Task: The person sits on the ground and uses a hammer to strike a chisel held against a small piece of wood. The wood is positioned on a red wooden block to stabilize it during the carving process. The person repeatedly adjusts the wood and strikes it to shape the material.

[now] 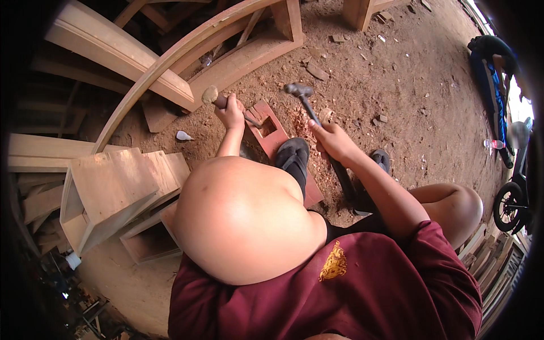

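Hammer (307, 106) and chisel (220, 102) flank a reddish-brown board (272, 144) in a cluttered woodworking space. The right hand (335, 140) is closed around the hammer's long, dark, slender shaft, its blunt dull-grey metal head pointing away from the body. The left hand (231, 114) is wrapped tight around the chisel's thick brown handle, which ends in a pale, rounded cap; the narrow blade slants toward a squarish recess (266, 127) near the board's far end, though whether its tip touches the wood cannot be told. The board, flat-faced and straight-edged, lies on the ground between the hands, partly covered by a foot in dark footwear (293, 154).

Loose brown earth makes up the floor (391, 96), rough and uneven, strewn with wood chips and, just beside the board, reddish shavings (302, 122). A small white bottle (183, 135) lies to the left, near a pale curved wooden frame (131, 101) and angular, box-like timber pieces (116, 178). On the far right, a person in dark and blue clothing (488, 85) bends over near a black-tyred wheel (509, 205), above stacked planks (494, 256).
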Demonstrator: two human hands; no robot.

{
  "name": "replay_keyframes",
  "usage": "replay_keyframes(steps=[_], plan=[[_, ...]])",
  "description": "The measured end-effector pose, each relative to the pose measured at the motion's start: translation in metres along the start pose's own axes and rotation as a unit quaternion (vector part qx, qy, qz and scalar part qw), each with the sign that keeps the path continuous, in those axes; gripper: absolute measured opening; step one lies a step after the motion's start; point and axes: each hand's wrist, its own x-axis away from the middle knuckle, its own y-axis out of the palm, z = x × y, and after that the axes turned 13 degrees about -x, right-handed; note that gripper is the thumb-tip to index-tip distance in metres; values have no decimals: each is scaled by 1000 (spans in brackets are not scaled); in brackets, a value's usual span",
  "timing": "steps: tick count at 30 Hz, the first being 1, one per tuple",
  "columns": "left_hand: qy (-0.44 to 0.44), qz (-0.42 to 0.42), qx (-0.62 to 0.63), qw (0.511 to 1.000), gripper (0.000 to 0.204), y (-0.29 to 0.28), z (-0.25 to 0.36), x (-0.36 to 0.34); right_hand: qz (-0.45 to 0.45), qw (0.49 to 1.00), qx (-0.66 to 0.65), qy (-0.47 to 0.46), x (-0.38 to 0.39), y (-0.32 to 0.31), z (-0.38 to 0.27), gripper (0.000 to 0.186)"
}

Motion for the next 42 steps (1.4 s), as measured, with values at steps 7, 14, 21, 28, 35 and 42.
replay_keyframes(steps=[7,14,21,28,35,42], plan=[[131,-57,-149,978,23,-7,-34,34,2,996,-77,-38,5,-21,-24,46],[167,-29,-261,950,19,-12,-52,35,-14,987,-61,-145,29,-17,-55,50],[252,0,-309,917,17,-1,-20,42,30,858,-158,-488,128,-14,-182,47],[250,-62,-300,919,16,30,9,60,58,912,-28,-406,54,8,-82,48],[248,-78,-276,925,10,32,-17,58,11,948,222,-230,34,8,-67,45],[223,-53,-281,932,19,5,-13,40,-34,812,-210,-543,117,25,-177,54]])
